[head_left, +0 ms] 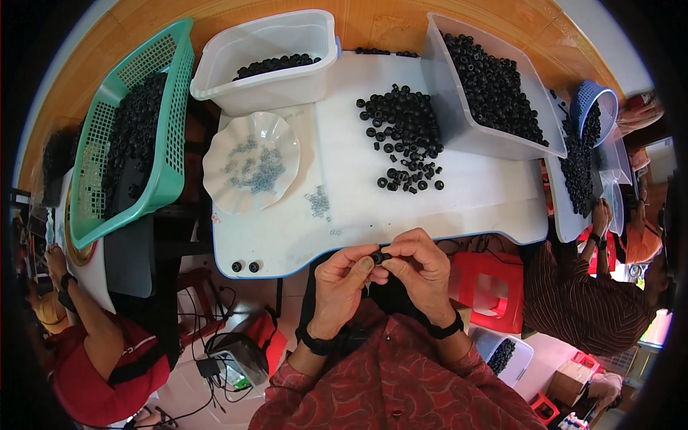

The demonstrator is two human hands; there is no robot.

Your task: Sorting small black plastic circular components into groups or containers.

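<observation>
Just off the table's front edge, my left hand [342, 287] and my right hand [419, 276] meet, pinching one small round black part [378, 257] between thumbs and fingers. Its finer detail is hidden by the fingertips. Beyond them on the white table [487, 190] lies a loose pile of black round parts [405, 118]. A scalloped white plate [218, 188] at the left holds many tiny clear rings [261, 170]. More clear rings [318, 202] lie on the tabletop beside it. Two black parts [245, 266] stand at the near left corner.
A white tub [272, 34] and a clear bin [494, 143] of black parts stand at the back. A green basket [168, 168] of black parts is at the left. Co-workers sit at both sides. A red stool [491, 287] and cables [208, 351] are below the table.
</observation>
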